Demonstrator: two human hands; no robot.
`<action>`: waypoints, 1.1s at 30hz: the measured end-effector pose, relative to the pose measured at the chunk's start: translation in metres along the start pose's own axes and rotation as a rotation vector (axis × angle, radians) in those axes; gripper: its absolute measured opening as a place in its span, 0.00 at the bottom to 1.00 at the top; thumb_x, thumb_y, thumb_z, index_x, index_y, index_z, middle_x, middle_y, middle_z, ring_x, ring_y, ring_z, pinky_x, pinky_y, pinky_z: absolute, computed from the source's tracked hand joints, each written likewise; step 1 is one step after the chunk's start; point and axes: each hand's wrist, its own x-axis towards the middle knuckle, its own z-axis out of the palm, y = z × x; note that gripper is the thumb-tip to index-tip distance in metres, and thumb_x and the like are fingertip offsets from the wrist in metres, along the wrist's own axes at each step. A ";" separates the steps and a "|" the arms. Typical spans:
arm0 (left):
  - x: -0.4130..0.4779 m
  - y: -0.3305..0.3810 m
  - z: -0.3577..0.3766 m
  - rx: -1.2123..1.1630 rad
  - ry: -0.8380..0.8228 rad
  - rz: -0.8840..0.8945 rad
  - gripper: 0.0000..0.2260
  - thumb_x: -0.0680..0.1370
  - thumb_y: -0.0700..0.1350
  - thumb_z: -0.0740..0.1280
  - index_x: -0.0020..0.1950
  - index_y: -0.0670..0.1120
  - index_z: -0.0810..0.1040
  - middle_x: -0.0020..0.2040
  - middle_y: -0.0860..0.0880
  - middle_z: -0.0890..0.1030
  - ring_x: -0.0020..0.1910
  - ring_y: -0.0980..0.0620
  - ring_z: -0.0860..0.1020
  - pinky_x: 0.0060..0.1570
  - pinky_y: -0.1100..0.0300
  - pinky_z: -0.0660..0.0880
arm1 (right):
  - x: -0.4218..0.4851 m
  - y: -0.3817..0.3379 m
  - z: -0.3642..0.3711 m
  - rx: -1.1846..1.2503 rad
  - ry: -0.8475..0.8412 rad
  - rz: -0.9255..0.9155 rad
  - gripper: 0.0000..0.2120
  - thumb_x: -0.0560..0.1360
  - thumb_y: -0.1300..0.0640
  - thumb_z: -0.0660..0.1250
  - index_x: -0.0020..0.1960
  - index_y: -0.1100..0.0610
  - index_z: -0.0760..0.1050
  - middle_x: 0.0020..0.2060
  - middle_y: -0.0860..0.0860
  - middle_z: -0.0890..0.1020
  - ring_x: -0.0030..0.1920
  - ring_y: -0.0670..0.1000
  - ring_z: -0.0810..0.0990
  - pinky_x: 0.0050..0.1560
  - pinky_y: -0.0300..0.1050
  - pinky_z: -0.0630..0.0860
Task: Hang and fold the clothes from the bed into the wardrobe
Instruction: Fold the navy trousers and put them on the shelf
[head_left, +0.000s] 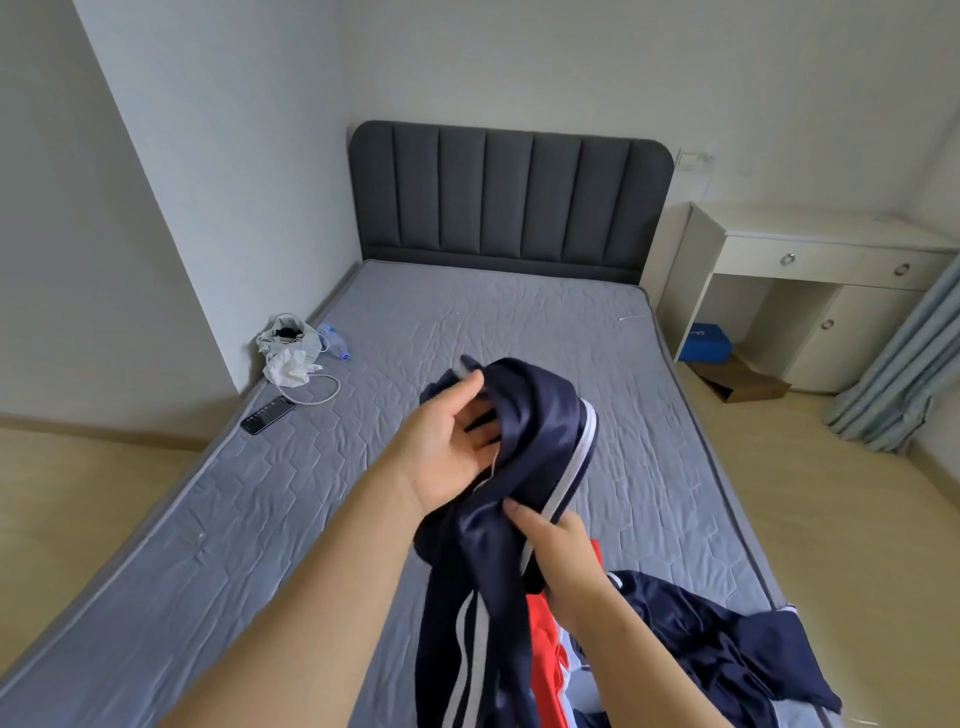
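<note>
Left hand (447, 447): I see the thumb and loosely curled fingers gripping the garment (540, 410) top.
Right hand (563, 556): fingers wrapped tight round its striped fold.

My left hand (447, 441) grips top of navy striped garment (540, 415), held above bed (467, 312). My right hand (561, 551) pinches its white-striped edge lower. More clothes (727, 639) near right, phone (266, 414) at left edge.
</note>
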 end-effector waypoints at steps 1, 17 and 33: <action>0.000 0.000 -0.004 0.205 -0.010 0.034 0.06 0.79 0.45 0.60 0.53 0.49 0.75 0.48 0.50 0.81 0.48 0.53 0.78 0.49 0.57 0.74 | 0.002 -0.005 -0.001 0.064 0.024 0.015 0.04 0.76 0.62 0.64 0.47 0.60 0.78 0.35 0.53 0.84 0.38 0.50 0.82 0.37 0.41 0.78; 0.012 -0.047 -0.031 0.283 0.370 -0.290 0.05 0.77 0.37 0.63 0.45 0.39 0.78 0.34 0.41 0.81 0.34 0.44 0.79 0.32 0.53 0.75 | -0.016 -0.062 -0.005 0.450 -0.150 0.132 0.25 0.73 0.38 0.60 0.50 0.60 0.79 0.43 0.58 0.85 0.44 0.56 0.83 0.46 0.50 0.77; -0.004 -0.027 -0.008 0.353 -0.031 -0.029 0.16 0.78 0.41 0.64 0.64 0.51 0.68 0.51 0.48 0.79 0.46 0.52 0.79 0.44 0.59 0.74 | 0.000 -0.072 -0.004 0.200 0.156 -0.017 0.11 0.76 0.66 0.63 0.56 0.54 0.71 0.39 0.59 0.78 0.31 0.51 0.77 0.23 0.37 0.72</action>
